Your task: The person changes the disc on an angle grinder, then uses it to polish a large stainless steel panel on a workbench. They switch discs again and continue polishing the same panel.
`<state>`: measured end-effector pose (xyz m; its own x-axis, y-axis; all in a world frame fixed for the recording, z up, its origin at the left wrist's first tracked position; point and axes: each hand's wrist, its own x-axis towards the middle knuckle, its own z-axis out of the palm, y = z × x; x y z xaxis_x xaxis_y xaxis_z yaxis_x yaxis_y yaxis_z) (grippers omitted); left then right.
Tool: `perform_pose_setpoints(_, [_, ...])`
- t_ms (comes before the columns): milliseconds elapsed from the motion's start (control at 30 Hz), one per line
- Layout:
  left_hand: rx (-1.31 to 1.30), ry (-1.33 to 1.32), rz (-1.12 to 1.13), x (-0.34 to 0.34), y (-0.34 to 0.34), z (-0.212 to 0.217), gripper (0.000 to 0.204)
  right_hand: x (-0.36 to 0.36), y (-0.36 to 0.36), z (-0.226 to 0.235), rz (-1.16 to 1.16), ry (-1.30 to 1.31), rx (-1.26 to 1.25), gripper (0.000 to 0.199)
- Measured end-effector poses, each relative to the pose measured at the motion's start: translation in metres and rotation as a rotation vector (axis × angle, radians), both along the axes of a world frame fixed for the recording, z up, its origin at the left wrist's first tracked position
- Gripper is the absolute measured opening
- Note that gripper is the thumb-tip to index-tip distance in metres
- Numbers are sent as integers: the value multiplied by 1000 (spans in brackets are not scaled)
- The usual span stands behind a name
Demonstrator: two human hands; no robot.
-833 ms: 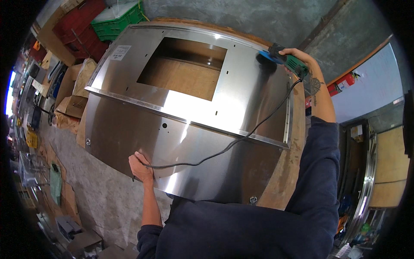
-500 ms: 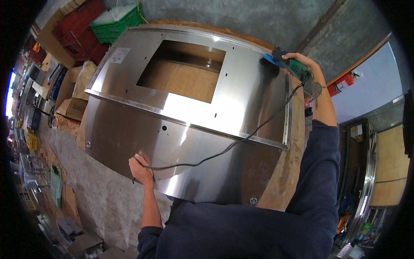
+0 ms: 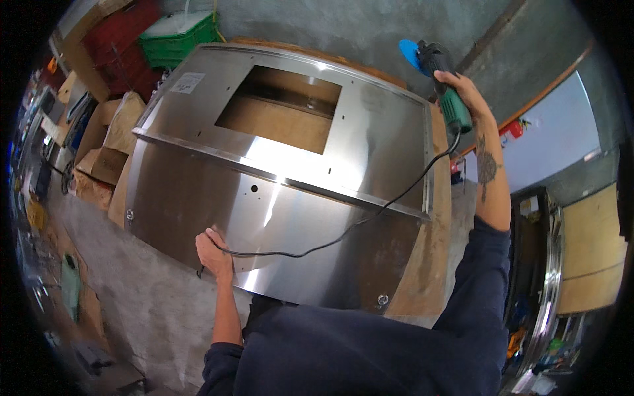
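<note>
Gripped in the right hand (image 3: 467, 96), the grinder (image 3: 454, 112) is aimed at eleven o'clock, blue disc (image 3: 409, 54) foremost; the steel panel (image 3: 386, 135) is found at eight o'clock, overlapped by the nearer left hand (image 3: 215, 255), cord (image 3: 304, 255) held.

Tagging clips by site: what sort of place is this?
Probably a metal-fabrication workshop: the right hand holds a corded power tool with a blue disc, a large sheet-metal piece lies in front, and a green crate stands beyond.
</note>
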<state>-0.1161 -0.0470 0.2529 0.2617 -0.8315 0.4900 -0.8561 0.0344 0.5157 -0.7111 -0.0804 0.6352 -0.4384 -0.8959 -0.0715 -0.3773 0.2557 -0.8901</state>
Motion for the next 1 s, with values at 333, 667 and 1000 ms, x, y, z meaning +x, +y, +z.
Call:
perform_pose_setpoints(333, [106, 157, -20, 64, -21, 14, 30, 212, -51, -66, 173, -144, -114, 50])
perform_pose_setpoints(667, [-27, 87, -7, 159, -122, 11, 26, 448, -194, -126, 453, 467, -165, 73])
perform_pose_setpoints(1000, [-33, 50, -74, 166, -125, -5, 23, 531, -287, -160, 593, 689, -177, 82])
